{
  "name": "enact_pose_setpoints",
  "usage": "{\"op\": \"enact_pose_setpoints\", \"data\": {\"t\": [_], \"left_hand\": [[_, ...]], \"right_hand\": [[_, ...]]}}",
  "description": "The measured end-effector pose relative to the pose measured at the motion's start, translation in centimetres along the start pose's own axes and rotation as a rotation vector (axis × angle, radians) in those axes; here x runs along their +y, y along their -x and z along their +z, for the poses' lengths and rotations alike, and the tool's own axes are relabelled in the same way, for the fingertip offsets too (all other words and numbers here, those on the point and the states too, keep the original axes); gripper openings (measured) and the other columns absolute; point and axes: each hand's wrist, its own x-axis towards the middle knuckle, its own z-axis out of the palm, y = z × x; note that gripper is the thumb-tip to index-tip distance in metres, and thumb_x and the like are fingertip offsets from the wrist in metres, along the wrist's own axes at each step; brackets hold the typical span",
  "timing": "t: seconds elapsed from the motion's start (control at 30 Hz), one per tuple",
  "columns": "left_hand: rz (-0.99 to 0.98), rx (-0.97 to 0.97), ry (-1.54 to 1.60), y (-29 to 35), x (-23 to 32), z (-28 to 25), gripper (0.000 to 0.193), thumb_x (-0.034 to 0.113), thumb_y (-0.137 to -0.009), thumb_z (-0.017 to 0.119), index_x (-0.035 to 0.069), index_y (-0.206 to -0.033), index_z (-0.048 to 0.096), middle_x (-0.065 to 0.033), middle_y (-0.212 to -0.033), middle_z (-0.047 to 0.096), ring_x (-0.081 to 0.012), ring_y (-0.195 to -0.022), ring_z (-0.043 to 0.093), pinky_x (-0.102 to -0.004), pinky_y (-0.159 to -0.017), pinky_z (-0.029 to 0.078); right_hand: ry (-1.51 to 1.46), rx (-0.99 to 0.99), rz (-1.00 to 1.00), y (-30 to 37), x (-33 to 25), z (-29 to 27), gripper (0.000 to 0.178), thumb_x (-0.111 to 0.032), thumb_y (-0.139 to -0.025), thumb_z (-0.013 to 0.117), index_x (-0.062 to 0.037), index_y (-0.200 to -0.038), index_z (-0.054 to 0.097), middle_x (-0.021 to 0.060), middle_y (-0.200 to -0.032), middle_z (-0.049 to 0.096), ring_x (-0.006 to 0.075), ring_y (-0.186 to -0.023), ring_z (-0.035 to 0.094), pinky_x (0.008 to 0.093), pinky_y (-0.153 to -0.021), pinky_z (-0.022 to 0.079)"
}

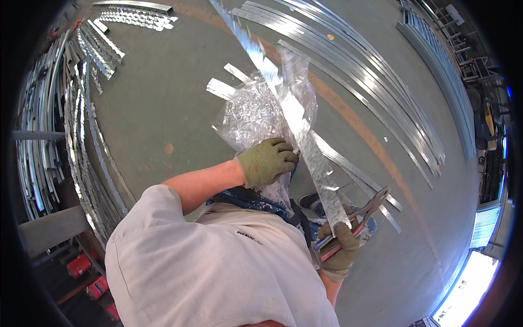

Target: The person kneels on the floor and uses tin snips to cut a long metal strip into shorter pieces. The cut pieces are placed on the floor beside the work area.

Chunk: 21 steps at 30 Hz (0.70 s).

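Observation:
My left hand (268, 162), in a green glove, has its fingers curled on the near side of a clear, crinkled plastic bag (250, 115). Shiny glints fill the bag, but its contents are too small to tell. My right hand (340, 248), gloved alike, is closed round snips (372, 204) with red and blue handles and around the near end of a long shiny metal strip (311, 155). From there the strip slants up past my left fingertips and the bag to the far edge of view. Part of the snips is hidden by my fingers.
Long metal strips (348, 57) lie on the floor ahead to the right, beyond an orange floor line (354, 117). Shorter strips (220, 89) stick out behind the bag. Stacked metal profiles (41, 136) fill the left side; another stack (441, 82) stands far right.

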Motion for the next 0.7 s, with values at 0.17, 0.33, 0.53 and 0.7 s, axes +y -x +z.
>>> {"op": "enact_pose_setpoints", "data": {"t": [0.17,0.33,0.53,0.7], "left_hand": [[0.026,0.023,0.026,0.7,0.3,0.1,0.042,0.011,-0.084,0.079,0.011,-0.126,0.082,-0.0102,-0.145,0.076,-0.0367,-0.146,0.066,-0.0570,-0.134,0.043],[-0.044,0.074,0.268,0.6,1.1,-1.5,0.037,0.002,-0.094,0.076,0.009,-0.129,0.082,-0.0133,-0.144,0.076,-0.0346,-0.142,0.069,-0.0501,-0.129,0.050],[-0.866,0.661,0.932,-0.3,-2.3,-2.8,0.032,0.012,-0.110,0.075,0.008,-0.142,0.079,-0.0046,-0.130,0.080,-0.0142,-0.120,0.072,-0.0329,-0.107,0.059],[-1.265,0.829,1.114,-0.9,-15.5,-1.5,0.047,0.025,-0.109,0.078,0.008,-0.152,0.070,-0.0048,-0.134,0.078,-0.0216,-0.119,0.073,-0.0387,-0.101,0.061]], "right_hand": [[0.092,0.094,0.000,-0.3,3.7,-5.7,0.054,-0.017,-0.099,0.081,0.0077,-0.145,0.066,0.0144,-0.093,0.075,0.0255,-0.078,0.072,0.0372,-0.074,0.060],[0.091,0.095,-0.038,-1.0,5.2,-9.7,0.053,-0.014,-0.100,0.080,0.0080,-0.146,0.066,0.0152,-0.099,0.076,0.0262,-0.080,0.072,0.0376,-0.072,0.059],[0.032,0.129,-0.035,-2.2,6.7,-13.4,0.053,-0.014,-0.102,0.081,0.0062,-0.148,0.065,0.0162,-0.114,0.077,0.0236,-0.086,0.073,0.0367,-0.078,0.058],[0.073,0.166,-0.028,-2.8,7.7,-15.0,0.054,-0.014,-0.104,0.079,0.0017,-0.152,0.063,0.0137,-0.116,0.076,0.0211,-0.086,0.072,0.0358,-0.078,0.058]]}}
